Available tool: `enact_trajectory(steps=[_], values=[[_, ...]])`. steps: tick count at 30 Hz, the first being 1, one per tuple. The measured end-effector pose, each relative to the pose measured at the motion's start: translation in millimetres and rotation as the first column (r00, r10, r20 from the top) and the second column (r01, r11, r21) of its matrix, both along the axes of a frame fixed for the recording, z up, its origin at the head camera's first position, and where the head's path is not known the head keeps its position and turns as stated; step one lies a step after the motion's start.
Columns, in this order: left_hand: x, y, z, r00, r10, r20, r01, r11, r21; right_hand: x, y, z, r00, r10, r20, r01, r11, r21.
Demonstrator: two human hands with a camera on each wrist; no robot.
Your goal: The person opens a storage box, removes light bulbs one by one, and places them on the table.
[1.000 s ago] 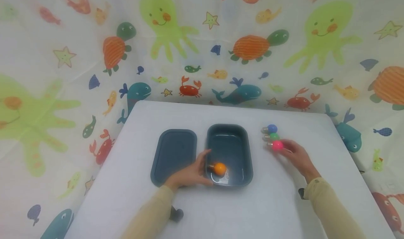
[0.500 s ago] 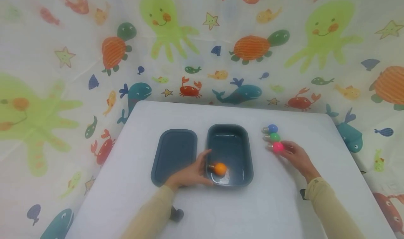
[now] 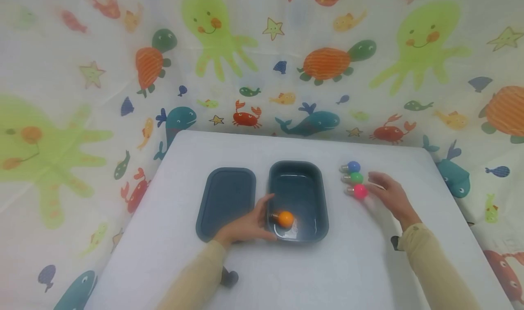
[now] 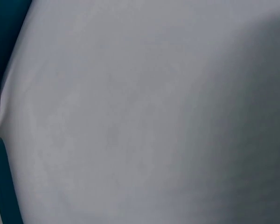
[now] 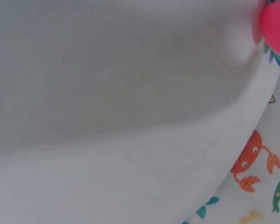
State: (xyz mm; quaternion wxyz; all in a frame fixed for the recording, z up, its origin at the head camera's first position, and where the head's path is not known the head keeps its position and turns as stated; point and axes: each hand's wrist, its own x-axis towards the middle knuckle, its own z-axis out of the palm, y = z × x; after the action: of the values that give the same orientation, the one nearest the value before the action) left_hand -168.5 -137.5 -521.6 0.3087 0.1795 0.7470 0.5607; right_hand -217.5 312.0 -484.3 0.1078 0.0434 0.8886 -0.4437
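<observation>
In the head view my left hand (image 3: pixel 247 222) rests against the left side of a dark blue-grey container (image 3: pixel 323 201), fingers spread and relaxed along its rim. Inside the container lies an orange light bulb (image 3: pixel 285 219), its metal base toward that hand. To the container's right, a blue light bulb (image 3: pixel 354 167), a green light bulb (image 3: pixel 356 178) and a pink light bulb (image 3: pixel 360 191) form a column, bases pointing left. My right hand (image 3: pixel 390 196) is just right of the pink bulb, fingers loosely bent and holding nothing. The right wrist view shows the pink bulb (image 5: pixel 277 29) at its upper right.
Left of the container a matching flat lid (image 3: pixel 227 198) lies on the white table (image 3: pixel 319 273). A small dark object (image 3: pixel 230 279) shows beside my left sleeve. Behind the table hangs a curtain (image 3: pixel 254 37) printed with sea animals.
My right hand has let go of the pink bulb and moved slightly up and to the right. The pink bulb now sits slightly lower, below the green one. My left hand has stayed put.
</observation>
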Motion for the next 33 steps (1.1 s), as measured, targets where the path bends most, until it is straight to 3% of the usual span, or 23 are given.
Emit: enact_trajectory(steps=[14, 19, 23, 27, 33], values=[[-3.5, 4.4, -2.5, 1.000, 0.014, -0.003, -0.014, 1.000, -0.007, -23.2, -28.9, 16.3, 0.993, 0.071, -0.099, -0.079, 0.993, -0.084], [-4.4, 6.1, -2.7, 1.000, 0.019, -0.006, -0.019, 1.000, -0.007, -30.3, -45.6, 22.9, 0.981, 0.128, -0.143, -0.144, 0.983, -0.109], [-5.3, 5.4, -1.3, 1.000, 0.019, -0.001, -0.019, 1.000, -0.001, -34.5, -59.7, 26.0, 0.964, 0.182, -0.194, -0.198, 0.978, -0.068], [-6.4, 4.9, -1.1, 1.000, 0.019, 0.000, -0.019, 1.000, -0.003, -37.5, -74.0, 30.2, 0.963, 0.198, -0.182, -0.206, 0.978, -0.029], [-8.3, 4.1, -2.4, 1.000, 0.014, -0.009, -0.014, 1.000, -0.018, -39.7, -95.4, 35.5, 0.971, 0.207, -0.121, -0.216, 0.975, -0.061]])
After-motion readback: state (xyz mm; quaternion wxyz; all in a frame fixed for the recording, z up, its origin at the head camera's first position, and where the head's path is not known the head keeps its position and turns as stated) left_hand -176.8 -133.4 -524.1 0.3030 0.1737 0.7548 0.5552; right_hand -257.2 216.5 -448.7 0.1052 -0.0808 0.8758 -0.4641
